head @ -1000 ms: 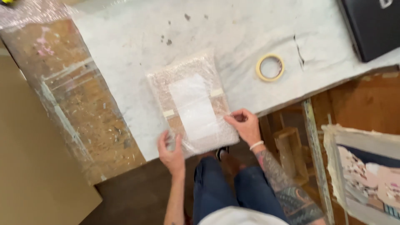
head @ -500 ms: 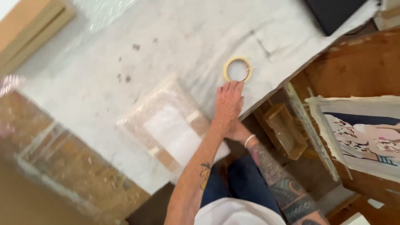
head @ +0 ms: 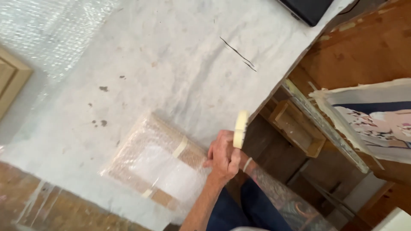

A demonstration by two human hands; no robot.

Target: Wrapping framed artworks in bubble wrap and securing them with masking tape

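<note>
Presently, items at the near edge of the worktop [head: 180, 55]:

- Left hand [head: 223, 156]: fingers closed on a roll of masking tape [head: 240, 129], held on edge above the worktop's rim.
- Right hand: only a wrist with a pale band shows beneath the left; whether it is open cannot be told.
- Bubble-wrapped parcel [head: 160, 164]: flat, just left of the left hand, taped at two sides.
- Handling note: best to find the tape's free end and keep the parcel pinned flat while pulling.
- Unstretched painted canvas [head: 376, 115]: well apart, right.
</note>
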